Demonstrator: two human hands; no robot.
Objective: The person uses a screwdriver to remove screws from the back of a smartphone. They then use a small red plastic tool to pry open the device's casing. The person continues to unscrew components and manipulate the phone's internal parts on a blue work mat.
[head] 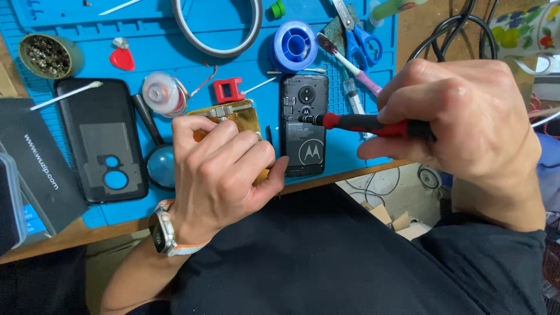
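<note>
opened phone [303, 131], back cover off, lies flat on the blue mat [70, 210] near the desk's front edge. right hand [461, 125] closed on a red-black screwdriver [373, 123], tip on the phone's upper part. left hand [224, 175] curled shut against the phone's left edge, over a gold plate [236, 114]. judged: phone light, stiff, fragile inside; hold by side edges. clutter crowds above and left; room only toward the edge.
</note>
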